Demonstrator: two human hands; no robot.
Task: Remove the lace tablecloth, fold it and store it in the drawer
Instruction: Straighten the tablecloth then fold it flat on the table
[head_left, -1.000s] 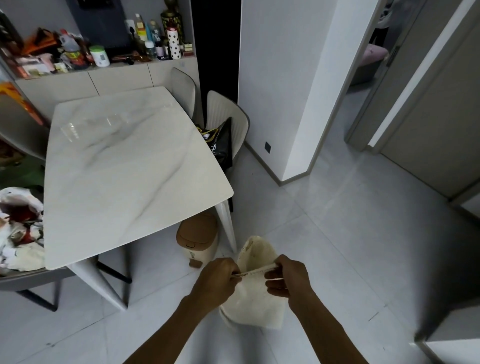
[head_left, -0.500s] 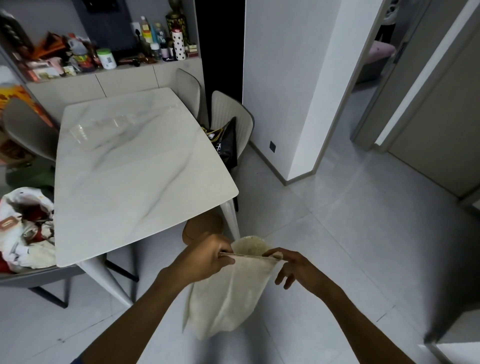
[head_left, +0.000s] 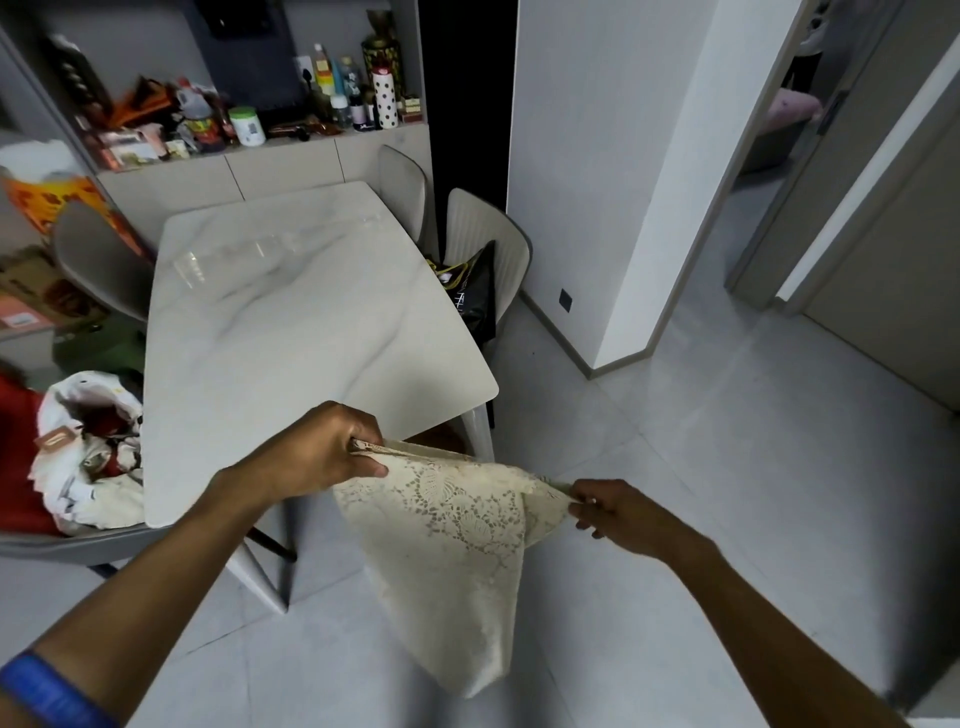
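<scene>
The cream lace tablecloth (head_left: 457, 551), folded into a hanging panel, droops in the air in front of me over the floor. My left hand (head_left: 322, 452) grips its upper left corner just off the near edge of the white marble table (head_left: 291, 312). My right hand (head_left: 618, 514) pinches the upper right corner, stretching the top edge taut between the two hands. The table top is bare. No drawer is visible.
Grey chairs (head_left: 483, 244) stand along the table's right side, one with a black bag (head_left: 472, 291). A chair at left holds a heap of cloth (head_left: 93, 452). A cluttered counter (head_left: 249, 119) lies behind. Open tiled floor (head_left: 727, 467) spreads right toward doorways.
My hands have moved apart, spreading the folded cloth wider, and the left hand has risen toward the table edge. The view has shifted closer to the table.
</scene>
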